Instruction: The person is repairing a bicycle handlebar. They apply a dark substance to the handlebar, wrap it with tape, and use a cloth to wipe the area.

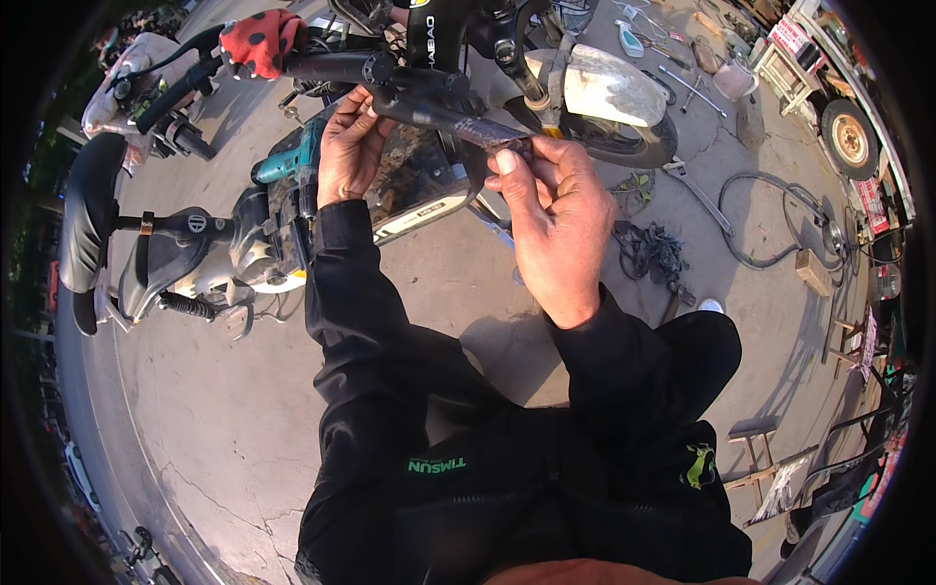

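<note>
An electric scooter stands before me, its black handlebar (431, 110) running sideways between my hands. My right hand (559, 212) pinches a dark, shiny wrapping (491, 133) at the bar's right end between thumb and fingers. With its fingertips raised to the underside of the bar, my left hand (355, 146) is partly in shade; whether it grips anything there is hidden. A teal cordless drill (285, 161) lies on the scooter just left of my left wrist. A red cloth cover with black dots (263, 44) hangs over the bar's far left part.
The scooter's front wheel (643, 146) and white fender (614, 84) stand beyond my right hand. On the ground at right lie an adjustable wrench (698, 196), a black hose (738, 248), a wooden block (813, 272) and several tools. The black saddle (91, 212) is at left.
</note>
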Demonstrator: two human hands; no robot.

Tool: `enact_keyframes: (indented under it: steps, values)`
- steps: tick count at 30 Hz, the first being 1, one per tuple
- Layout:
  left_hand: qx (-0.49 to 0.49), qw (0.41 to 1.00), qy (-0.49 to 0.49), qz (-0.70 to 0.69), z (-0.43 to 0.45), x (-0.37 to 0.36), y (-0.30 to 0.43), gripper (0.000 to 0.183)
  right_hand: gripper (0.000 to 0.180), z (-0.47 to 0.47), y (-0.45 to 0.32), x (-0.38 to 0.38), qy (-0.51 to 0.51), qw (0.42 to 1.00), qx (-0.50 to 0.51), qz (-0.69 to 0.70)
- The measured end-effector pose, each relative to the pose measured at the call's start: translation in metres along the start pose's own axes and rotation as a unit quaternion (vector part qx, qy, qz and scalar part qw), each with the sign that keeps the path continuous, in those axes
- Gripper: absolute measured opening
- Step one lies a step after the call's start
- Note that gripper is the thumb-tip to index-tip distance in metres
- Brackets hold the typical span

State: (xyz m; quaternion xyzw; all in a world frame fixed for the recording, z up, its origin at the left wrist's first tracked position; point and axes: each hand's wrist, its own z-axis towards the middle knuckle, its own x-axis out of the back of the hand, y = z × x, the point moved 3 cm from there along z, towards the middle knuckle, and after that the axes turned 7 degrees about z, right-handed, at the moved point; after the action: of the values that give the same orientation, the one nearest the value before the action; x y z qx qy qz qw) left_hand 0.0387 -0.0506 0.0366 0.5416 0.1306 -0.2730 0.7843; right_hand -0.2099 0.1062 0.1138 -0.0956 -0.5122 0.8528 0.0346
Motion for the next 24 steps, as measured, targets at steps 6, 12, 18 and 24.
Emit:
enact_keyframes:
  steps: [6,12,18,24]
  values:
    - [0.105,0.993,0.032,0.034,0.003,-0.012,0.003,0.028,0.026,0.001,0.001,0.001,0.009,1.000,0.006,0.019]
    - [0.174,0.981,0.057,0.061,0.002,-0.001,0.006,0.026,0.028,0.001,0.002,0.001,0.008,1.000,0.020,-0.004]
    - [0.101,0.990,0.061,0.076,0.002,-0.011,0.011,0.021,0.028,-0.001,0.004,0.000,0.025,0.999,0.041,-0.011]
    - [0.068,0.994,0.038,0.074,-0.001,-0.004,0.011,0.019,0.024,0.001,0.010,0.000,0.036,0.997,0.068,-0.002]
